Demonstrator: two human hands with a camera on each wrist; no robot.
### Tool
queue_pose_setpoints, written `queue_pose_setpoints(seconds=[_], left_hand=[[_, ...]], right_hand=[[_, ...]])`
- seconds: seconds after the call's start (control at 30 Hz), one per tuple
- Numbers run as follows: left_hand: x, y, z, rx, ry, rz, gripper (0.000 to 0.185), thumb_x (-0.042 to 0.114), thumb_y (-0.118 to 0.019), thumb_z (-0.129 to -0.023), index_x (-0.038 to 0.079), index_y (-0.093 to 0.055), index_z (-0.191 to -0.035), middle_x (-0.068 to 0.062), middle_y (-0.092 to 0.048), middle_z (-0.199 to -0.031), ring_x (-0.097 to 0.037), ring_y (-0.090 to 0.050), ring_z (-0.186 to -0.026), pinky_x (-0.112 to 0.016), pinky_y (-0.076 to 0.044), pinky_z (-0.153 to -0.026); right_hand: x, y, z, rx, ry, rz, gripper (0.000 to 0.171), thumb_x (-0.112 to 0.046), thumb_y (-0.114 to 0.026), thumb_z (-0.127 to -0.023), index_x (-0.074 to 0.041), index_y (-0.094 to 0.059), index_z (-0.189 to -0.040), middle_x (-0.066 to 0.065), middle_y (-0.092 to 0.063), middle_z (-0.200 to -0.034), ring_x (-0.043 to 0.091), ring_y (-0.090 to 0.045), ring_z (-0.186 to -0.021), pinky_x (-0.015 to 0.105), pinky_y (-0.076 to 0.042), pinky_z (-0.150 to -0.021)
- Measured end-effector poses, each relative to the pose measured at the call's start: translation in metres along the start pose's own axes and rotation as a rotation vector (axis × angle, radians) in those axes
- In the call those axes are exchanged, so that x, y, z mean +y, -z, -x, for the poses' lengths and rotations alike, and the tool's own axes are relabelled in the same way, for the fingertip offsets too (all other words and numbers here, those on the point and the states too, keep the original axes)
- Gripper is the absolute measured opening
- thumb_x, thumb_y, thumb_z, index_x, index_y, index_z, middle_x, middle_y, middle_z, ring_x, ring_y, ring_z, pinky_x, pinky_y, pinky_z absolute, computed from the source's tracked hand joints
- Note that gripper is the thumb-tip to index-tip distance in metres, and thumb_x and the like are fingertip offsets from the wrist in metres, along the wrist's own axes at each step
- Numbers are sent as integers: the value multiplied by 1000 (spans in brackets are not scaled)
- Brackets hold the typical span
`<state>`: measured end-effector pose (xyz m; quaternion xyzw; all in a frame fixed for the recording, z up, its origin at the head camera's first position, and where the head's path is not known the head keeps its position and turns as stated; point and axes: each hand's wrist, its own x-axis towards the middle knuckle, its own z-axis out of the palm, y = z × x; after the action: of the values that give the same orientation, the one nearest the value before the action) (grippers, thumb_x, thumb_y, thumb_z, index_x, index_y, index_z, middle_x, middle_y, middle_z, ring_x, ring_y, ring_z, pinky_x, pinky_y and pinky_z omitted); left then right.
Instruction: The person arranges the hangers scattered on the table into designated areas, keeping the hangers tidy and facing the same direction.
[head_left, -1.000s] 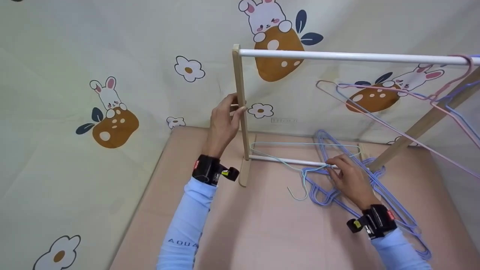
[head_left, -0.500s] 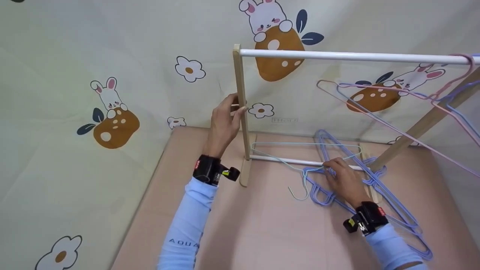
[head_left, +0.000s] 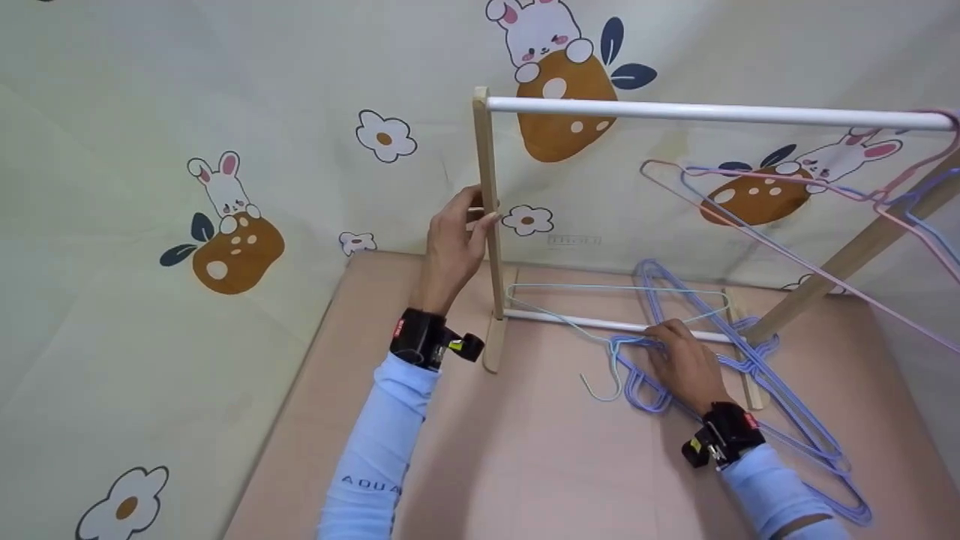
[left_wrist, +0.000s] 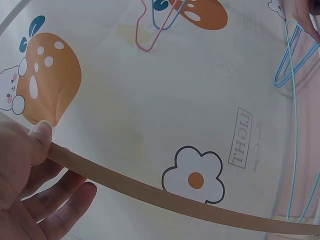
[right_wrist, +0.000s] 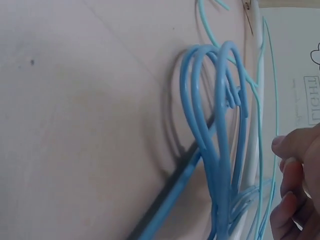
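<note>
My left hand [head_left: 457, 232] grips the wooden upright post [head_left: 489, 187] of a small clothes rack about halfway up; in the left wrist view the thumb and fingers [left_wrist: 30, 185] curl round the post [left_wrist: 150, 192]. My right hand [head_left: 682, 360] lies on a pile of blue wire hangers [head_left: 780, 405] on the table, its fingers curled on the wires by the lower white rail [head_left: 570, 322]. The right wrist view shows the blue hooks [right_wrist: 215, 125] beside the curled fingers [right_wrist: 295, 185]. A pale teal hanger [head_left: 600, 390] lies across the rail.
The top white rail [head_left: 712, 114] carries a pink hanger [head_left: 787, 259] and a blue one at its right end. A slanted wooden leg [head_left: 840, 274] stands at the right. Patterned cloth walls [head_left: 225, 187] close in the pinkish tabletop [head_left: 540, 465].
My right hand has crept a little further along the blue hangers toward the lower rail. The left hand has kept its hold on the post.
</note>
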<state>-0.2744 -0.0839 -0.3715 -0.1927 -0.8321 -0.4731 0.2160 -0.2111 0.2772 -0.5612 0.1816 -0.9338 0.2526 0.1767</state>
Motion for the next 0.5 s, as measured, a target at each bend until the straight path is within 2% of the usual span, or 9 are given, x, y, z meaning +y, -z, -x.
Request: queue_pose_setpoints(seconds=[0.13,0.33,0.5], left_hand=[[0,0,0,-3,9,-1,34,21,-56,-94,5,-53,-124,-4,-60,-105,-15,-60,-98,-19,-52,-77],[1,0,0,-6,13,11,34,22,-56,-94,6,-53,-124,-3,-59,-105,-14,-60,-97,-19,-52,-78],[1,0,0,-5,1,9,34,24,-56,-94,6,-54,-123,-2,-59,-104,-13,-60,-96,-19,-52,-77]], right_hand=[[2,-4,0,11,-30,20,27,-2,-74,-78,-10,-69,-104,2,-57,-103,24,-61,-75,41,-50,-50],[5,-12,0,20,-6,29,29,-3,-74,-78,-10,-68,-105,3,-56,-104,21,-59,-69,37,-48,-46],[6,-17,0,6,4,39,30,-3,-73,-79,-11,-68,-107,4,-57,-107,26,-62,-74,42,-50,-50]])
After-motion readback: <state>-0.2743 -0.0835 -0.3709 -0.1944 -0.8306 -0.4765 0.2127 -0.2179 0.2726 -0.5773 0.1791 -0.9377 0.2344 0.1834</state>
